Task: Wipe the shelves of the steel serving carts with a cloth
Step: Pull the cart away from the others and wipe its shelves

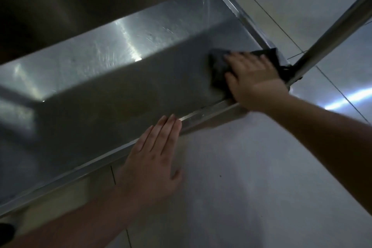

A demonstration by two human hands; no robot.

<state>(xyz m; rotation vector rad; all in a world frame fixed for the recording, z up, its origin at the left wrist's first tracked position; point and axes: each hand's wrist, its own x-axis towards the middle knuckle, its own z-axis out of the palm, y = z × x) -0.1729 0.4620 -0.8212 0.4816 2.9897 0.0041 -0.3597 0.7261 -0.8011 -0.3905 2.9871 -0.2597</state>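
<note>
Wiping is the step in hand: the right hand (254, 78) lies flat, fingers (239, 59) straight, pressing a dark cloth (218, 68) onto the lower shelf (120, 94) in its corner by the cart leg (330, 32). The left hand (153, 159) rests open on the shelf's near rim (203, 113), fingers straight, holding nothing. Next, I judge, comes a sweep away from the corner. Beyond the fingertips the shelf lies bare; behind the wrist the raised lip blocks, and the upper shelf (70, 2) overhangs.
</note>
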